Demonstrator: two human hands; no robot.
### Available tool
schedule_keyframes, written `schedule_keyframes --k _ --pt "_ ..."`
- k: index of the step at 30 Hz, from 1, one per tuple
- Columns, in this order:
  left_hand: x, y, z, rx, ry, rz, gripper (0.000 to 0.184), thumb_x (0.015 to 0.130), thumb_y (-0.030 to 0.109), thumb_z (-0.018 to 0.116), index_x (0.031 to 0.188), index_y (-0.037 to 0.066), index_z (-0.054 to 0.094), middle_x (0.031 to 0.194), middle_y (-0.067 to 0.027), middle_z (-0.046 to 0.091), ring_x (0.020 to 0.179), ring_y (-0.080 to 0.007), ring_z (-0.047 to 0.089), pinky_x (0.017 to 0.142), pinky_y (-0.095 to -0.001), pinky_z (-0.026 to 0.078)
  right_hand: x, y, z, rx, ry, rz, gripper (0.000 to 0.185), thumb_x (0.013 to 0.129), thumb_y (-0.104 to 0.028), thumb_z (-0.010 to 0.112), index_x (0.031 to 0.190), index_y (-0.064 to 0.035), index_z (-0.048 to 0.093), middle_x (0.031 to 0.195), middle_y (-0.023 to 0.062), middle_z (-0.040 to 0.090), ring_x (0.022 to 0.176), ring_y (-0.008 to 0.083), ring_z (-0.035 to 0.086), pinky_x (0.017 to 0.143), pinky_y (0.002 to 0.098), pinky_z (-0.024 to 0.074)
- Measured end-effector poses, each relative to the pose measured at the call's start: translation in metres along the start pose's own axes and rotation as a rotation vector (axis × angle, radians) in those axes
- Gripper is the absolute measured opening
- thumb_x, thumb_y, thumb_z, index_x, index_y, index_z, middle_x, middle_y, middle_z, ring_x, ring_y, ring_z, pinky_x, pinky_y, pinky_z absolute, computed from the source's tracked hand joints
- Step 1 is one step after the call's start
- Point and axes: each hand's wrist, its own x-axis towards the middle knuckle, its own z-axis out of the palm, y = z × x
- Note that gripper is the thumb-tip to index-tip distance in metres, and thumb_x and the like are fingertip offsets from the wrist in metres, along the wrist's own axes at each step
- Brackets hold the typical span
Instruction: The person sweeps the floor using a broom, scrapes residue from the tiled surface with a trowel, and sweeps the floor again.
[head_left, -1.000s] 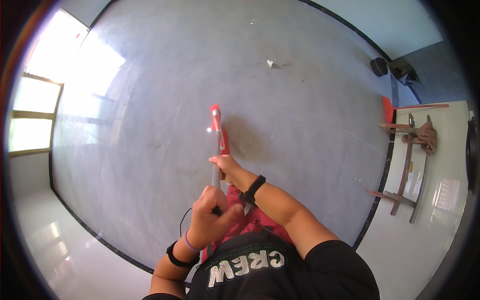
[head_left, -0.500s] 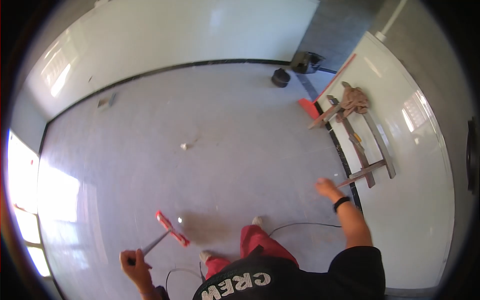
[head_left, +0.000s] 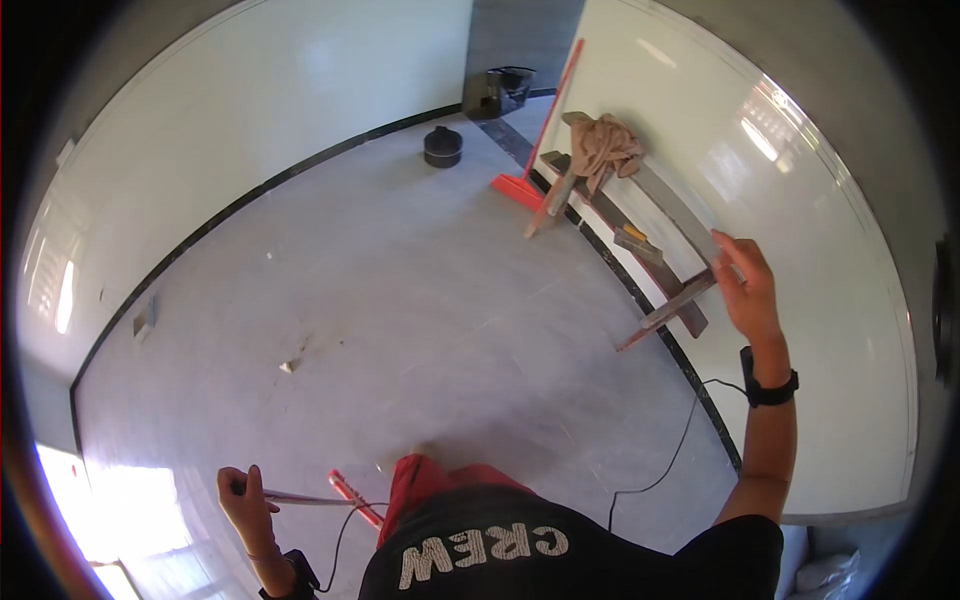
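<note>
Grey floor [head_left: 450, 300]; left hand [head_left: 243, 506] holds one pole [head_left: 310, 499] (red-headed).

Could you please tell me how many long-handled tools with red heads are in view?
2: the first tool in the left hand; the second tool leaning against the white wall.

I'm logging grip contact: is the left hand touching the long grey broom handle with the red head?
Touching. The head camera shows the left hand closed around the grey handle, which runs from the fist towards the red head.
</note>
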Motion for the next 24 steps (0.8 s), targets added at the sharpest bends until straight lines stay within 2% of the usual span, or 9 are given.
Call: schedule_keyframes --k 3,6,8,9,11,14,17,20,24 --pt "0.02 0.025 0.052 0.038 -0.082 -0.009 0.021 0.082 0.005 0.057 0.072 0.006 0.038 0.06 0.0015 0.033 0.041 -0.0049 0.031 0.027 -0.0188 0.033 -0.001 0.04 0.021 -0.067 -0.025 -0.076 0.03 0.08 -0.01 0.06 0.11 -0.0016 0.058 0.088 0.0123 0.056 0.079 0.0238 0.056 0.071 0.0304 0.0446" --pt "0.049 0.029 0.108 0.041 -0.137 -0.003 0.021 0.082 0.005 0.056 0.071 0.006 0.038 0.06 0.0019 0.033 0.042 -0.0048 0.032 0.026 -0.0186 0.033 0.001 0.097 0.054 0.057 -0.207 0.182 0.033 0.083 -0.015 0.058 0.114 -0.0028 0.055 0.096 0.0102 0.058 0.09 0.0199 0.056 0.079 0.0301 0.0445" --pt "0.072 0.02 0.145 0.029 -0.149 0.012 0.021 0.083 0.005 0.055 0.071 0.007 0.038 0.062 0.0019 0.034 0.044 -0.0049 0.033 0.025 -0.0189 0.032 0.017 0.133 0.07 0.625 -0.245 0.928 0.033 0.084 -0.026 0.058 0.112 -0.0077 0.056 0.094 0.007 0.058 0.089 0.0188 0.057 0.076 0.0321 0.0459" --pt "0.087 0.021 0.163 0.032 -0.19 0.02 0.021 0.083 0.005 0.055 0.071 0.007 0.038 0.062 0.0019 0.034 0.044 -0.0049 0.033 0.025 -0.0189 0.032 0.018 0.161 0.083 0.606 -0.222 0.962 0.033 0.084 -0.026 0.058 0.112 -0.0077 0.056 0.094 0.007 0.058 0.089 0.0188 0.057 0.076 0.0321 0.0459" --pt "0.107 0.027 0.2 -0.011 -0.11 -0.043 0.021 0.083 0.006 0.056 0.071 0.008 0.038 0.063 0.0014 0.035 0.044 -0.0049 0.032 0.026 -0.0192 0.031 0.017 0.225 0.111 0.971 0.005 1.208 0.024 0.083 -0.029 0.058 0.099 -0.0115 0.059 0.087 0.0025 0.058 0.079 0.016 0.058 0.067 0.0316 0.0465" --pt "0.129 0.061 0.259 -0.009 -0.159 -0.032 0.018 0.084 0.009 0.056 0.075 0.008 0.04 0.064 0.001 0.037 0.047 -0.005 0.035 0.028 -0.0189 0.032 0.015 0.295 0.157 0.939 0.048 1.365 0.017 0.083 -0.029 0.057 0.087 -0.0123 0.057 0.081 0.0012 0.058 0.076 0.0163 0.059 0.064 0.0322 0.0464" --pt "0.154 0.086 0.299 -0.003 -0.174 -0.009 0.015 0.084 0.011 0.056 0.079 0.008 0.041 0.065 0.0005 0.039 0.049 -0.0053 0.037 0.03 -0.0185 0.033 -0.001 0.349 0.204 1.022 0.058 1.389 0.015 0.083 -0.028 0.056 0.085 -0.0134 0.055 0.076 -0.0003 0.057 0.072 0.0163 0.058 0.064 0.0343 0.0457" --pt "0.167 0.097 0.325 0.066 -0.179 -0.038 0.015 0.085 0.011 0.056 0.08 0.008 0.041 0.066 -0.0001 0.039 0.049 -0.0056 0.037 0.031 -0.0181 0.031 -0.003 0.379 0.245 1.102 0.056 1.542 0.018 0.083 -0.029 0.055 0.089 -0.0126 0.054 0.081 0.0023 0.057 0.074 0.0184 0.057 0.067 0.0392 0.0451" --pt "0.172 0.093 0.349 0.125 0.02 -0.112 0.015 0.085 0.015 0.056 0.082 0.007 0.043 0.067 -0.0015 0.041 0.05 -0.0062 0.038 0.032 -0.0177 0.031 0.029 0.443 0.314 1.144 0.076 1.704 0.025 0.086 -0.033 0.052 0.095 -0.0091 0.054 0.086 0.0064 0.059 0.077 0.0214 0.058 0.071 0.0397 0.046"
